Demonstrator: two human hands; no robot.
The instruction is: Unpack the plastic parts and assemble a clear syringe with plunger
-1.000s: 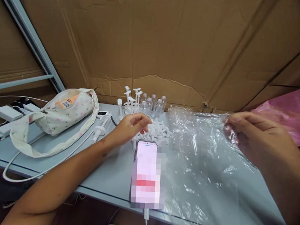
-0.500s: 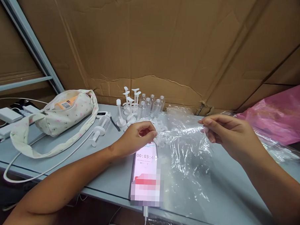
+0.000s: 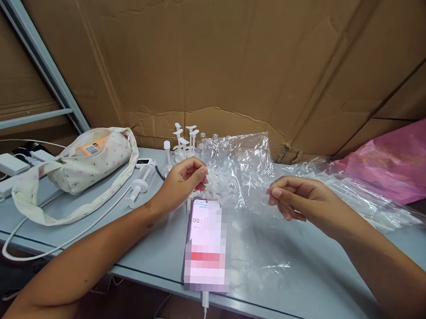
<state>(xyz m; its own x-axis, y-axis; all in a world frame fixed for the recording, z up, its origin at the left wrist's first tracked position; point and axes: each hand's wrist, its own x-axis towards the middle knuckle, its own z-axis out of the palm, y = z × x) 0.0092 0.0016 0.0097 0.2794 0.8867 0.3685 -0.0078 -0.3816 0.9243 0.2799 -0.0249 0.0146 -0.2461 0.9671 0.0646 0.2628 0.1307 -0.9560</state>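
Clear plastic bag [image 3: 258, 154] is spread between left hand [image 3: 184, 181] and right hand [image 3: 305, 196], over white plastic parts [image 3: 228, 190], in front of clear bottles [image 3: 202, 137]. Hands are held apart; grip on bag can't be told. Bottles could be toppled if bag is snagged.

On my head feed, the left forearm [image 3: 106, 249] enters at the lower left and slants up toward mid-frame. Left wrist [image 3: 152, 209] nearly straight. My left hand [image 3: 184, 181] sits just left of centre, thumb side toward the camera, fingers curled, thumb and index drawn into a pinch. The right forearm [image 3: 378, 265] comes in from the lower right, angled up and leftward. My right hand [image 3: 305, 200] sits right of centre, thumb near index, remaining fingers loosely bent beneath; whether those tips meet, I cannot tell. Hands bare, well apart.
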